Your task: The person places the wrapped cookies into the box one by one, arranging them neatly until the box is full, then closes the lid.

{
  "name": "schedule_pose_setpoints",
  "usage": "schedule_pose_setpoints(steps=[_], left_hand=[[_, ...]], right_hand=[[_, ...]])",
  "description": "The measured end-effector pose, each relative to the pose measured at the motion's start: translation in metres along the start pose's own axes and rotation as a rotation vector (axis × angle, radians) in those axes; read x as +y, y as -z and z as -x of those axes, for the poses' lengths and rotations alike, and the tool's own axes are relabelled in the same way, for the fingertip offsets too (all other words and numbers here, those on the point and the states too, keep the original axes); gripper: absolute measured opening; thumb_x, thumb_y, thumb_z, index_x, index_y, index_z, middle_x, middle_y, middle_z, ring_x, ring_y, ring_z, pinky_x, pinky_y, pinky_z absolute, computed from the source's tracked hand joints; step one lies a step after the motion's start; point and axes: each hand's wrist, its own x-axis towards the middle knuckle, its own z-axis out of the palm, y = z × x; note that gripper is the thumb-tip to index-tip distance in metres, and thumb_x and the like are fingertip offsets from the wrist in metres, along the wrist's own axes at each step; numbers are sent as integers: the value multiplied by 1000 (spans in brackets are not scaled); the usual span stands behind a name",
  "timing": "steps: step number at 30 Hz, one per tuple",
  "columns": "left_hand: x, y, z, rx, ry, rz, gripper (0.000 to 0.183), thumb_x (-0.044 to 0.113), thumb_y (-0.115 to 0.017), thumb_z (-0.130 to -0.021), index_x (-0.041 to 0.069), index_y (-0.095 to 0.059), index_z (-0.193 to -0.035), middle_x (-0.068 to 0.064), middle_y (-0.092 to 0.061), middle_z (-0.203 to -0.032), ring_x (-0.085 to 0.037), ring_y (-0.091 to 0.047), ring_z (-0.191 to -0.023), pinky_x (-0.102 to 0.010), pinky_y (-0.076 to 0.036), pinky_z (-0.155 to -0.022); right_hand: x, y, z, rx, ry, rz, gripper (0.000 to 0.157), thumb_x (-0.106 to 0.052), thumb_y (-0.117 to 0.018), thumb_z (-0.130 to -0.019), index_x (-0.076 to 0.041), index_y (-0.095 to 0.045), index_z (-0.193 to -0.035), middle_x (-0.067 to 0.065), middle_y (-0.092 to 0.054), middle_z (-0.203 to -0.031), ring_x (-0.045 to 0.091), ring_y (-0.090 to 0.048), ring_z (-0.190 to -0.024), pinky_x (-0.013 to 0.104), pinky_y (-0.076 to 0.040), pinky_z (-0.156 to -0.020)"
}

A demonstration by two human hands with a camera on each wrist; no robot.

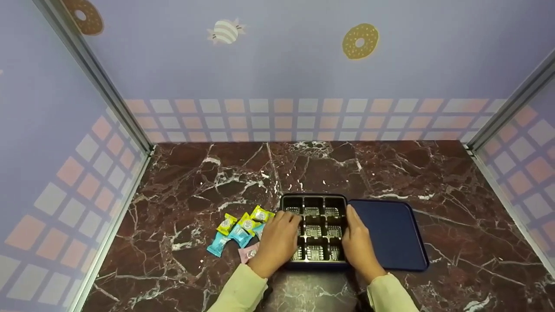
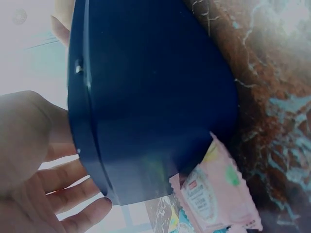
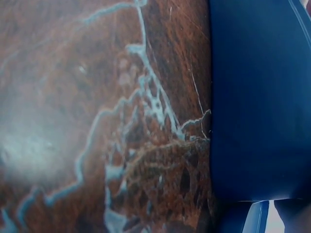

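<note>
A dark blue box (image 1: 315, 265) stands with its black divided tray (image 1: 314, 216) facing up; several square compartments show bare ribbed floors. My left hand (image 1: 279, 236) holds the box's left side, its fingertips over the rim and covering part of the left column. From the left wrist view, that hand's fingers (image 2: 68, 194) bend around the box's upper edge. On the other side, my right hand (image 1: 359, 240) grips the right wall, its fingers along the rim. The right wrist view shows the box's blue wall (image 3: 262, 107), with the right hand mostly hidden.
Left of the box lie wrapped sweets: yellow (image 1: 226, 224), blue (image 1: 218, 244) and pink (image 1: 248, 253), partly behind the left hand. A flat dark blue lid (image 1: 396, 236) lies right of the box. Patterned panels (image 1: 277, 78) enclose the marbled tabletop (image 1: 182, 195).
</note>
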Motion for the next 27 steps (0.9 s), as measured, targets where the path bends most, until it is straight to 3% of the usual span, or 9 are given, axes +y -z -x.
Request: schedule_pose_setpoints(steps=[14, 27], left_hand=[[-1, 4, -1, 8, -4, 19, 28, 12, -75, -73, 14, -67, -100, -1, -68, -98, -21, -61, -90, -36, -49, -73], [-3, 12, 3, 15, 1, 10, 22, 12, -73, -75, 14, -67, -95, 0, -67, -96, -20, -60, -88, -35, -49, -73]], right_hand=[[1, -1, -1, 5, -11, 6, 57, 15, -42, -85, 10, -36, -142, 29, -38, -147, 43, -38, -137, 50, -30, -114], [1, -1, -1, 5, -17, -3, 59, 16, -43, -84, 11, -36, -142, 30, -38, -147, 43, -38, -137, 51, -30, -114]])
